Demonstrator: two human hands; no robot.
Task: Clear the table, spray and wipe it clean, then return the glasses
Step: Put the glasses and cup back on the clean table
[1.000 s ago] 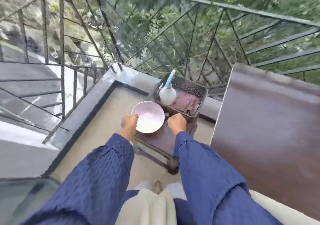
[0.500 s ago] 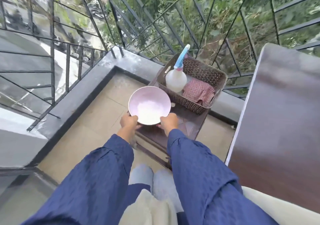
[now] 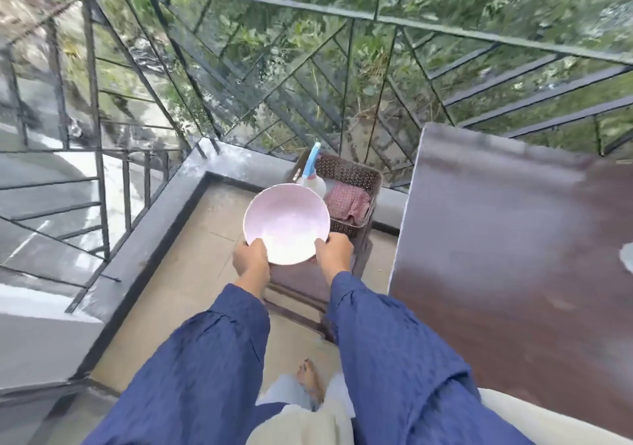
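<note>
Head view: both hands point(image 3: 251, 256) grip bowl point(image 3: 286, 223) rim.

— How many hands and bowls?
— Two hands, a left hand point(image 3: 251, 259) and a right hand point(image 3: 335, 254), on one pink bowl point(image 3: 286, 224).
— And behind it?
— One brown basket point(image 3: 356, 174), with one spray bottle point(image 3: 311, 173) and one red cloth point(image 3: 347, 202).
— Furniture?
— One large desk point(image 3: 507, 249), one small stool point(image 3: 301, 276).
</note>
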